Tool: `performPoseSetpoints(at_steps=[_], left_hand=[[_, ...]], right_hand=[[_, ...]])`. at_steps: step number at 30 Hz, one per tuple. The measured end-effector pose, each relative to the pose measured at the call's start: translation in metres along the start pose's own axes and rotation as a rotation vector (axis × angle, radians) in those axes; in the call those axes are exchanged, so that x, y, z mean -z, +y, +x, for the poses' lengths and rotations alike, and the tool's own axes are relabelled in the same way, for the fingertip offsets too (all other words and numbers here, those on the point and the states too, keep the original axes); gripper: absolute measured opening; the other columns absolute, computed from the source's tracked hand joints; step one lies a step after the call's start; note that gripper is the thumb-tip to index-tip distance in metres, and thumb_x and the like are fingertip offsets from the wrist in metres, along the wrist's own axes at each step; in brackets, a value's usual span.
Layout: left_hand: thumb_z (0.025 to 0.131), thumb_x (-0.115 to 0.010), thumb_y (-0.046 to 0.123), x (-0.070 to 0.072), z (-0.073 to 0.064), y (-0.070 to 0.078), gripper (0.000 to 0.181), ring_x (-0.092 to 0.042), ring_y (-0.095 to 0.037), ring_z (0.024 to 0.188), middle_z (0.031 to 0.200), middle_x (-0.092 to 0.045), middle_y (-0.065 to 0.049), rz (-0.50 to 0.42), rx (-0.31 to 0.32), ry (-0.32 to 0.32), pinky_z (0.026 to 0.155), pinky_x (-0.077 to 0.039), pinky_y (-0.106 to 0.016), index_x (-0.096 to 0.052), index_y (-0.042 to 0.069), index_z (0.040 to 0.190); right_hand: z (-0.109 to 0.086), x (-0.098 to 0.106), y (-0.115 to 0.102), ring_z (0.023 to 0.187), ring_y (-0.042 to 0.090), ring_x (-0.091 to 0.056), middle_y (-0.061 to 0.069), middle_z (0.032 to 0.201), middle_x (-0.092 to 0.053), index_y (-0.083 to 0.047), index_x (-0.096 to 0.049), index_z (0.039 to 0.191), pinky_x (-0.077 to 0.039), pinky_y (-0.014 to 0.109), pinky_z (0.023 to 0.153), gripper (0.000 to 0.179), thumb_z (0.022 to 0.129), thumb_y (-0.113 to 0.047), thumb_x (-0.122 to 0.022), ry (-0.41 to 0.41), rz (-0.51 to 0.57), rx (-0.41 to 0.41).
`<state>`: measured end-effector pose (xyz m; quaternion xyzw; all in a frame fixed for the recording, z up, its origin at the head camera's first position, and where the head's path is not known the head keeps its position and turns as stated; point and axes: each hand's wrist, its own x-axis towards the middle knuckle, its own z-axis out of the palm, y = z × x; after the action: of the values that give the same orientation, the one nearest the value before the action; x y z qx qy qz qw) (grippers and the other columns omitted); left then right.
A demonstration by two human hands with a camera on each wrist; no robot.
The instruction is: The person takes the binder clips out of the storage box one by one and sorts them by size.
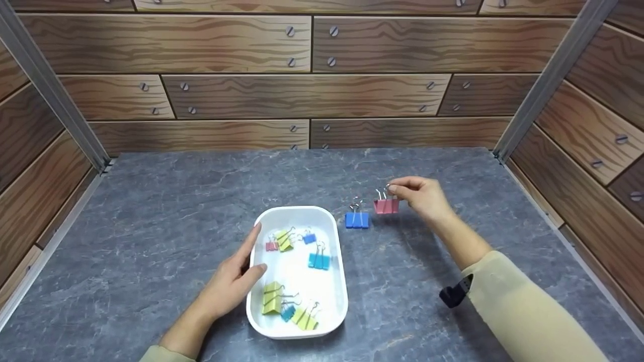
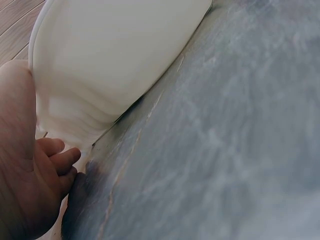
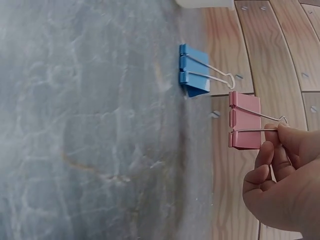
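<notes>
My right hand (image 1: 422,198) pinches a pink binder clip (image 1: 386,205) by one wire handle. The clip hangs just above the table, its handles upward, and the right wrist view shows the pink binder clip (image 3: 245,120) clear of the surface. Left of it a blue binder clip (image 1: 356,220) stands upright on the table. A white tray (image 1: 343,301) sits left of both clips. My left hand (image 1: 229,281) rests against the tray's left side, with the thumb over the rim and the index finger extended along it. In the left wrist view, other fingers (image 2: 65,160) bend beside the tray's wall.
Inside the tray lie several binder clips: yellow ones (image 1: 272,297), teal ones (image 1: 319,261), a small pink one (image 1: 271,246) and a small blue one (image 1: 309,239). The grey marbled table (image 1: 166,201) is bounded by wood-patterned walls (image 1: 241,95) at the back and sides.
</notes>
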<state>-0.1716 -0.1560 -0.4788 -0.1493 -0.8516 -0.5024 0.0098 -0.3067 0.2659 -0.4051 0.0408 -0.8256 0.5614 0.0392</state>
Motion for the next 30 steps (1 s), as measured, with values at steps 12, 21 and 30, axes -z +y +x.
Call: performPoseSetpoints(at_steps=[12, 21, 30], left_hand=[[0.104, -0.061, 0.019, 0.0, 0.0, 0.0, 0.078, -0.045, -0.03, 0.148, 0.164, -0.043, -0.016, -0.008, -0.009, 0.002, 0.118, -0.038, -0.052, -0.022, 0.029, 0.172], [0.104, -0.062, 0.021, 0.001, -0.002, 0.0, 0.078, -0.042, -0.032, 0.15, 0.166, -0.04, -0.015, -0.006, -0.003, 0.01, 0.119, -0.034, -0.052, -0.022, 0.03, 0.171], [0.105, -0.062, 0.022, -0.001, 0.0, 0.001, 0.078, -0.042, -0.031, 0.15, 0.166, -0.04, -0.014, -0.009, -0.013, 0.01, 0.119, -0.034, -0.051, -0.023, 0.03, 0.171]], right_hand=[[0.001, -0.002, 0.021, 0.089, 0.016, -0.072, 0.007, 0.101, -0.08, 0.008, -0.075, 0.121, -0.058, 0.035, 0.086, 0.03, 0.1, -0.013, -0.075, 0.009, -0.02, -0.053], [0.001, -0.005, 0.028, 0.09, 0.016, -0.07, 0.006, 0.1, -0.078, 0.008, -0.076, 0.12, -0.059, 0.033, 0.083, 0.027, 0.1, -0.011, -0.074, 0.006, -0.029, -0.055], [0.002, -0.003, 0.032, 0.088, 0.015, -0.068, 0.004, 0.102, -0.078, 0.005, -0.077, 0.119, -0.057, 0.03, 0.078, 0.026, 0.1, -0.013, -0.075, 0.013, -0.071, -0.083]])
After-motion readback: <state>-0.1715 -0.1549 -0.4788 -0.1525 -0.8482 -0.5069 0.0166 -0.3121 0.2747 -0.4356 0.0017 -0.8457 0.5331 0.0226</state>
